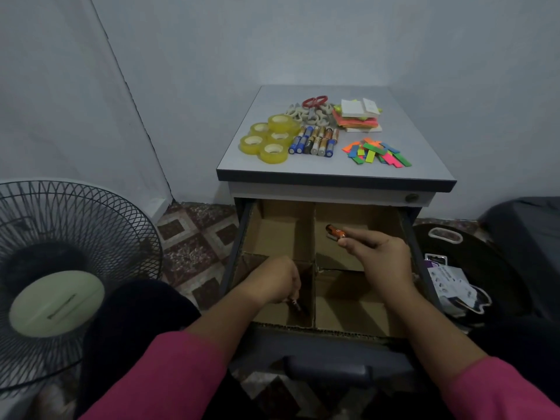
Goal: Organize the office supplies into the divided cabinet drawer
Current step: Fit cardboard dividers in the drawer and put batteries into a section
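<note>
The cabinet drawer point(333, 344) is pulled out, split by cardboard dividers point(314, 244) into four compartments. My left hand point(277, 281) reaches down into the near-left compartment, fingers closed on a dark battery point(295, 305). Over the far-right compartment my right hand point(381, 259) grips orange and silver batteries point(335, 232). On the cabinet top point(242, 159) lie several yellow tape rolls point(269, 137), a row of batteries point(315, 142), red-handled scissors point(315, 102), pale clips point(298, 112), sticky note pads point(359, 116) and coloured strips point(377, 153).
A floor fan point(57, 277) stands at the left, close to my knee. A dark bag point(524, 237) and white packets point(451, 283) lie on the floor right of the drawer. Grey walls close the corner behind the cabinet.
</note>
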Available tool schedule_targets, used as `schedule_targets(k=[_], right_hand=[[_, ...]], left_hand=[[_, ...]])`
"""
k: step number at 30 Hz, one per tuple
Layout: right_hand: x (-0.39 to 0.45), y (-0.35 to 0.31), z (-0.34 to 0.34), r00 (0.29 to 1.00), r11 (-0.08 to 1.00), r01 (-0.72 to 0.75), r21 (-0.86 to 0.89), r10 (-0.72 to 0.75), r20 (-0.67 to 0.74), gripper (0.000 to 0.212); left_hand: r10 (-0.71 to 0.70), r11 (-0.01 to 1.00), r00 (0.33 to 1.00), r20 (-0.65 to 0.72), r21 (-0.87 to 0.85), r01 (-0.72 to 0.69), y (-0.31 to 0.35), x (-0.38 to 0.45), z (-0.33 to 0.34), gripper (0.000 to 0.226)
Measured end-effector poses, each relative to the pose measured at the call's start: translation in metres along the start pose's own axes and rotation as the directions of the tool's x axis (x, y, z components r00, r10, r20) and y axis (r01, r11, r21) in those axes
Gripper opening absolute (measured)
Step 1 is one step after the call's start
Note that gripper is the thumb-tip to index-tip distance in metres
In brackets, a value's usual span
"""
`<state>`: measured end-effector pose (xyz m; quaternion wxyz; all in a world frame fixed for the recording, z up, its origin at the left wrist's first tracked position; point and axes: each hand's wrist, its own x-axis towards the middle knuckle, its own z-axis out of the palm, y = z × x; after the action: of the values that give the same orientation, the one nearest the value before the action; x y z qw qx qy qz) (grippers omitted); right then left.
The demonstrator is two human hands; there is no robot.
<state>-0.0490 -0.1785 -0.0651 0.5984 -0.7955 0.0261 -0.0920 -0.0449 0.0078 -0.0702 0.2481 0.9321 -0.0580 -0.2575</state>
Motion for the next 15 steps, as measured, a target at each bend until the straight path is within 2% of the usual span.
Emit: schedule_targets(k=[3,5,8,12,15], right_hand=[[-0.002,-0.002,0.001,1.000,1.000,0.008,-0.025,-0.008,0.021,0.021],[-0.002,-0.003,0.002,1.000,1.000,0.006,-0.027,-0.006,0.028,0.021],[-0.004,-0.005,0.003,0.999,1.000,-0.002,-0.019,0.003,0.044,0.022],[-0.006,-0.005,0.003,0.999,1.000,0.005,-0.008,-0.005,0.053,0.022],[-0.007,-0.006,0.003,0.999,1.000,0.001,0.000,-0.001,0.053,0.022]], left_hand=[[0.023,0.999,0.996,-0.084,0.045,-0.019,-0.002,0.004,0.008,0.017],[0.024,0.998,0.996,-0.089,0.059,-0.018,-0.001,0.006,0.008,0.019],[-0.015,0.995,1.000,-0.004,0.096,0.015,0.003,0.007,0.005,0.031],[-0.141,0.969,0.985,0.098,0.217,0.117,0.001,0.009,0.012,0.029],[-0.160,0.970,0.965,0.207,0.217,0.114,-0.005,0.006,0.018,0.022]])
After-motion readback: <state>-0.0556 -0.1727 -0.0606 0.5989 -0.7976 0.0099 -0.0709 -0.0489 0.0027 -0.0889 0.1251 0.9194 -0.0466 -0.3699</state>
